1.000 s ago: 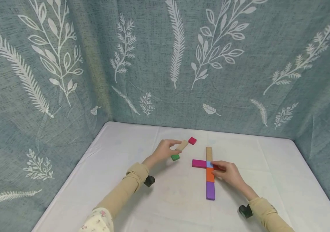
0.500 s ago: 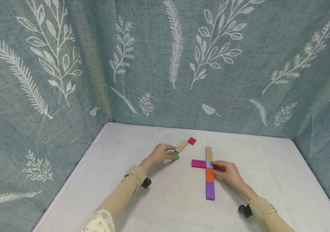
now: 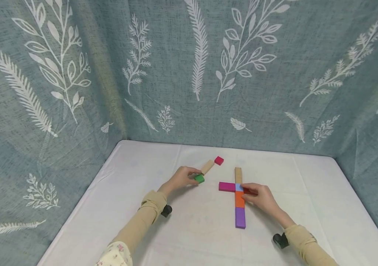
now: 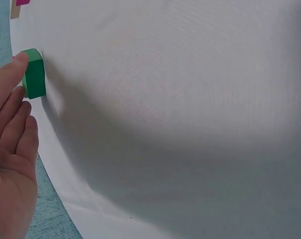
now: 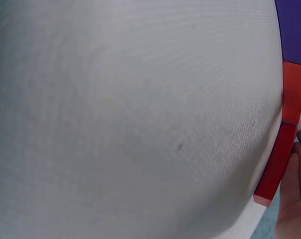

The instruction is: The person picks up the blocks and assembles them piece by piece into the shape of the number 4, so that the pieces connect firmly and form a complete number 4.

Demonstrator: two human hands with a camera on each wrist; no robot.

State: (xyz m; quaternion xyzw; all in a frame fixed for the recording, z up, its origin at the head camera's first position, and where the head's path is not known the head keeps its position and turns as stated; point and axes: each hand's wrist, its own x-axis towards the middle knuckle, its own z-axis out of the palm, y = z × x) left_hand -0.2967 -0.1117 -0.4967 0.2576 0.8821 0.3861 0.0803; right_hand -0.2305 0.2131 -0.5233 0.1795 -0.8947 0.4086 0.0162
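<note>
My left hand pinches a small green block between thumb and fingers. In the left wrist view the thumb lies on the side of the green block. My right hand rests at a cross-shaped layout, its fingertips touching around the light blue block and the orange block. A red block lies beside its fingers, mostly covered in the head view. A magenta block, a natural wood block and a purple block form the other arms.
A loose natural wood block lies behind the green one, with a small crimson block past its far end. The white-covered table meets a blue-green leaf-patterned curtain at the back and sides.
My left hand has moved from over the loose wood block down to the green block and taken it between thumb and fingers. The right hand has stayed in place.
</note>
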